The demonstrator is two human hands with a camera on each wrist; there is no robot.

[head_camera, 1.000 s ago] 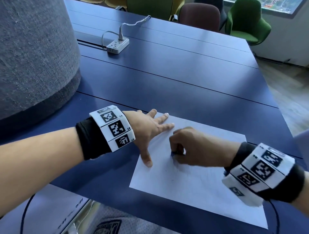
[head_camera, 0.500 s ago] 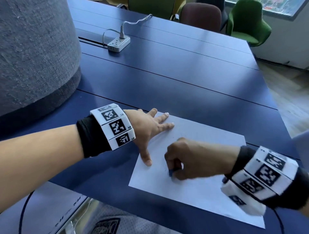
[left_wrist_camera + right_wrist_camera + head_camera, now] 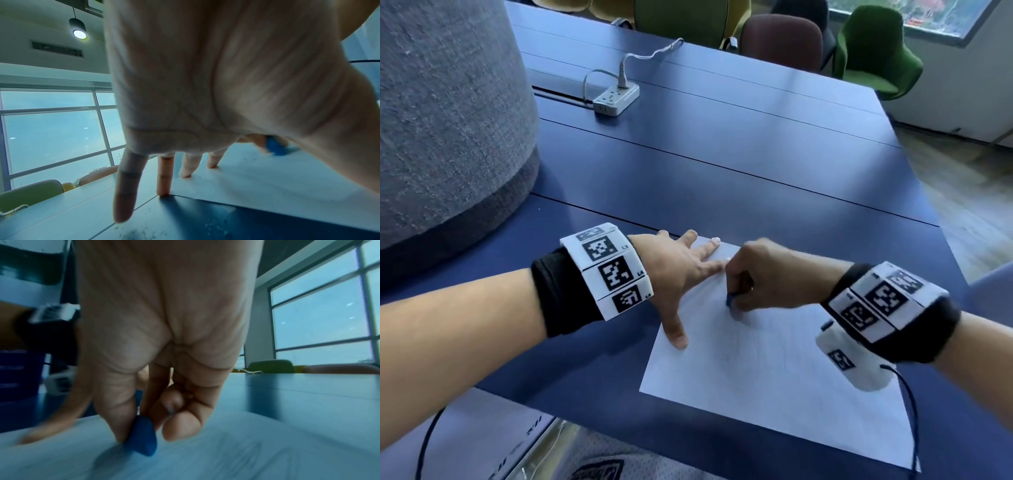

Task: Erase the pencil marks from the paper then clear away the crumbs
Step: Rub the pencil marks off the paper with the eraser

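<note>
A person's two hands work at a dark blue table, described from left to right. At the far left stands a large grey fabric-covered shape, and farther back on the table lies a white power strip with a cable plugged in. The left hand lies flat with fingers straight and spread, holding nothing; its thumb and two of its fingertips press on the left edge of the white paper, while the other two rest on the bare table beside the sheet. Just to the right, the right hand is curled, thumb and fingers pinching a small blue eraser whose lower end touches the upper left part of the paper. Faint grey pencil marks seem to remain below the eraser, though blur makes their extent hard to judge. Pale eraser crumbs dot the table beside the sheet. To rub well, the flat hand should press close to the eraser so the sheet cannot buckle or tear, with short, firm strokes running away from that hand, working down toward the remaining marks before any sweeping begins.
</note>
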